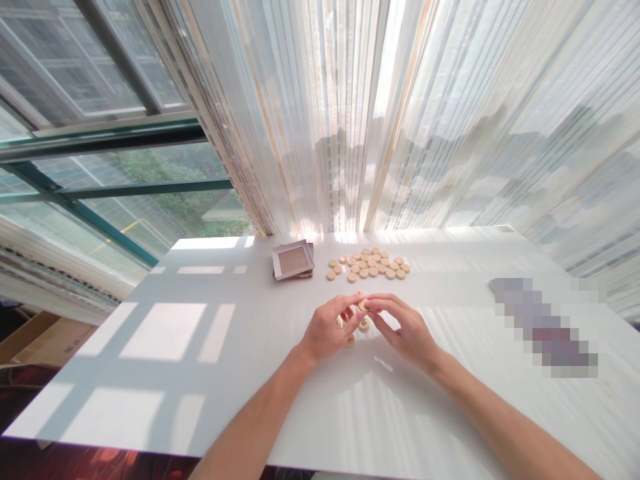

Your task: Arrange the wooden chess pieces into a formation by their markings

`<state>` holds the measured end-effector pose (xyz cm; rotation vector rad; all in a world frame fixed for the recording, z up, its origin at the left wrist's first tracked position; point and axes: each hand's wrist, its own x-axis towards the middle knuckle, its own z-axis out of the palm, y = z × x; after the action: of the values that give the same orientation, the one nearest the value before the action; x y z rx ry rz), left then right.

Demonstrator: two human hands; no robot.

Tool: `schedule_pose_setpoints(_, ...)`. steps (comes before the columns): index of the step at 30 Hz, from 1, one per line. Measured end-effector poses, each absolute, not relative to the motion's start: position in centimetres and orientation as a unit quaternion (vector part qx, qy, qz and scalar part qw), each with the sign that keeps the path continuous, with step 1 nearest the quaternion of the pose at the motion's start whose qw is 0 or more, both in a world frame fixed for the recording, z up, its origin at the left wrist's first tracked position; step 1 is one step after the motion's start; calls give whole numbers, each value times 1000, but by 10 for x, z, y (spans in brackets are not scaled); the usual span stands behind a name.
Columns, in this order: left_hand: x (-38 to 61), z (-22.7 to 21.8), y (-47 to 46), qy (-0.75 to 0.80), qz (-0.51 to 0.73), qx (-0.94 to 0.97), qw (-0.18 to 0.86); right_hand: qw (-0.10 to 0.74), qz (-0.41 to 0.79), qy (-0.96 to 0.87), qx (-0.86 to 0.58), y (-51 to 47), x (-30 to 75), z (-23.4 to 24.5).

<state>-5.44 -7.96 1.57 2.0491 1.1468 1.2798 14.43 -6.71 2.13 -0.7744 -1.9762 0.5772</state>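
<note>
Over the middle of the white table (pixel 260 413), my left hand (pixel 324 328) and my right hand (pixel 411 333) meet at one pale round Chinese chess piece (pixel 363 305). The fingertips of both hands are closed on it. Just under and between the hands lie a few more such pieces, among them a marked piece (pixel 364 325) and a nearer marked piece (pixel 351 341). My left fingers partly cover this small group. Beyond the hands, a loose cluster of pale discs (pixel 373 272) is spread flat on the tabletop.
Left of the cluster stands a shallow open cardboard box (pixel 293 259), stacked on another box part. A pixelated object (pixel 545 327) lies at the right. Striped sheer curtains (pixel 320 120) hang behind the table's far edge, and a window (pixel 125 167) is at the left.
</note>
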Motion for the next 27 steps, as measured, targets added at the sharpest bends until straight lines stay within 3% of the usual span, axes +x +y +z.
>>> schedule_pose_setpoints(27,-54,17,-83,428,440,755,231,451,258,-785,-339,-69,143,21)
